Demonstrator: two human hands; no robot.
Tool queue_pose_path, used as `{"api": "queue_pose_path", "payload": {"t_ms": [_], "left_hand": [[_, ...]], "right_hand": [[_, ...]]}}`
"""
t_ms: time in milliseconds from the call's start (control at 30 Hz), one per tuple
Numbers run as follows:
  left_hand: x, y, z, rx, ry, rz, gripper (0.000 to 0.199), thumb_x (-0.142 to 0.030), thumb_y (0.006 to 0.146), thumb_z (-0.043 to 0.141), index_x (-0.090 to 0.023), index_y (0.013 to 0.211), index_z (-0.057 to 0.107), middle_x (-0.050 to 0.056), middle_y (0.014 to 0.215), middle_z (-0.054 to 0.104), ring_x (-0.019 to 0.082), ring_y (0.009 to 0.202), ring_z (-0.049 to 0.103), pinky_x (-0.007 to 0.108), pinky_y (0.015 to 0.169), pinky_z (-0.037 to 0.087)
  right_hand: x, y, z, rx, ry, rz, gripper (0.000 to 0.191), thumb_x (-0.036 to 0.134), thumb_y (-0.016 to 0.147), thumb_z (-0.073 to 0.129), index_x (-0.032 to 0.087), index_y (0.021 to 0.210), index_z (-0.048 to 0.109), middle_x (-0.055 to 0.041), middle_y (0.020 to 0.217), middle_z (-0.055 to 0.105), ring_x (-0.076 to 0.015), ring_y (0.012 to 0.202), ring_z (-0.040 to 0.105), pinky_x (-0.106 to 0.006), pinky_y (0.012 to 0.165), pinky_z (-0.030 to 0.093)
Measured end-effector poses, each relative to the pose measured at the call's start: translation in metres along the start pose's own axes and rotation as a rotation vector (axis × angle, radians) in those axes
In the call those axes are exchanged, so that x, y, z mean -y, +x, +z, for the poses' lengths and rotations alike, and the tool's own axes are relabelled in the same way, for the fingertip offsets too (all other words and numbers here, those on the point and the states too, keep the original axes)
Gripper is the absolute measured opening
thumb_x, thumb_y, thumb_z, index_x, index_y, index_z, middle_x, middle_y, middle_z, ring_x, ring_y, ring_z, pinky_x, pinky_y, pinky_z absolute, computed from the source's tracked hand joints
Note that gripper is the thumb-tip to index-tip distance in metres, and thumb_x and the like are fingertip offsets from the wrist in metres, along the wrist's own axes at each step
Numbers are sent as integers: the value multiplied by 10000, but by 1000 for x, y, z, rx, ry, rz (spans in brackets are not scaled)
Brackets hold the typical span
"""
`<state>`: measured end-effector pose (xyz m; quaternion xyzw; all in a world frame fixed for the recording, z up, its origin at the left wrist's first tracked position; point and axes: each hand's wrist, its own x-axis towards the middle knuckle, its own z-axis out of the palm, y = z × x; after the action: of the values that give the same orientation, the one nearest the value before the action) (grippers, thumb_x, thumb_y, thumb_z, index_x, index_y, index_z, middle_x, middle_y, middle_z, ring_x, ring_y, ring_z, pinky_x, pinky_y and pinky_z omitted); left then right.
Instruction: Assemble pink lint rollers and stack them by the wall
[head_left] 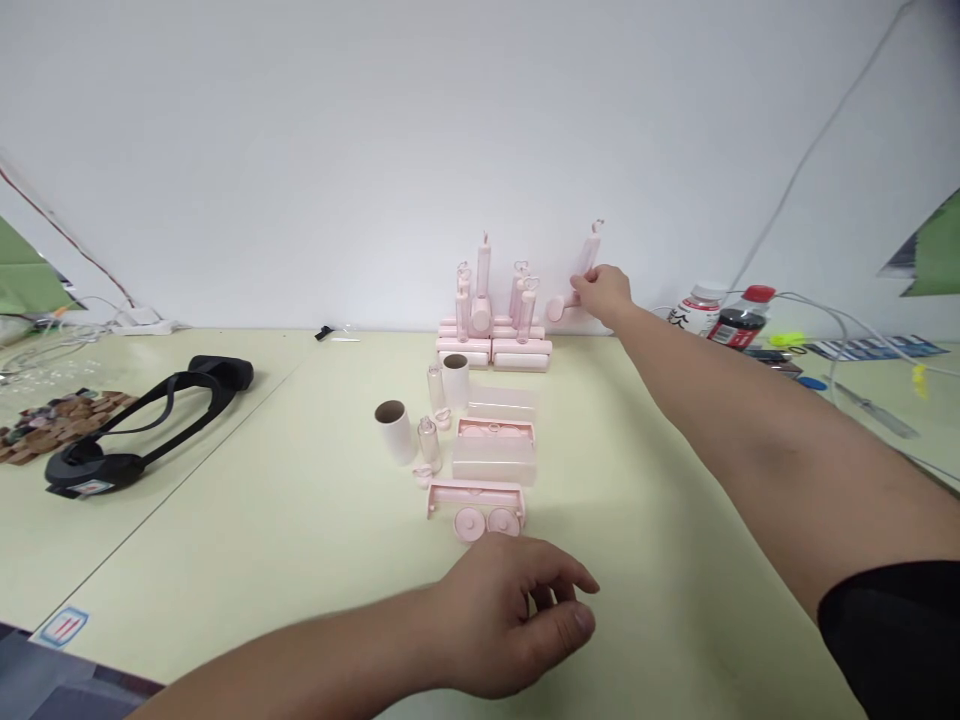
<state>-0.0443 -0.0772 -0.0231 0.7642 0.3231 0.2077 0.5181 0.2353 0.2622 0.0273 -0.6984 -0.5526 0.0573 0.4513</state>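
My right hand (602, 294), reaching to the wall side of the table, is closed on a pink lint roller (589, 250); its slim clear handle and top loop point up, and a round pink end (556, 308) shows left of my fingers. Beside it stands a group of similar pink rollers (493, 352) with upright handles. My left hand (517, 612) is near the front, empty, thumb and fingers apart. Just beyond it lie two round pink discs (470, 524), a pink tray-like housing (476, 492), translucent covers (493, 462), clear bottles (428, 445) and two white rolls (395, 432).
A black headset-like strap frame (150, 455) and a pile of brown pieces (64, 428) lie at left. At right are a dark drink bottle (740, 322), a white-capped bottle (699, 306), cables and a metal blade-like strip (874, 408). The wall (337, 160) closes the back.
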Motion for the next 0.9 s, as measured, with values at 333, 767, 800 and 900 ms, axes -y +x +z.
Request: {"api": "queue_pose_path", "payload": {"t_ms": [333,767,800,900], "left_hand": [[-1,2,0,-17,27,20,321,-301,851,565,-152,1109,682,55,836,661,91,636,520,194,587,435],[-6,1,-3,-84,70,119,305,-273,838,577,-145,1092,688,66,833,678,106,643,553,214,606,464],[-7,0,-5,-107,81,137,295,-269,840,577,-147,1085,688,67,839,678,109,651,558,218,610,467],[-10,-1,-14,-196,107,192,259,-268,859,569,-151,1060,685,61,818,668,107,637,549,220,588,461]], "right_hand": [[-27,-12,15,-25,-272,68,299,416,791,616,145,916,596,-149,937,636,-269,876,601,-374,754,469],[-22,-27,27,29,-183,51,425,456,782,622,124,1041,565,-160,986,635,-289,932,589,-384,795,445],[-22,-32,24,3,-156,40,413,446,785,612,130,1044,554,-151,975,632,-283,923,581,-380,793,440],[-21,-52,12,-80,-58,25,295,375,781,584,168,983,528,-103,912,617,-253,864,554,-361,771,417]]}}
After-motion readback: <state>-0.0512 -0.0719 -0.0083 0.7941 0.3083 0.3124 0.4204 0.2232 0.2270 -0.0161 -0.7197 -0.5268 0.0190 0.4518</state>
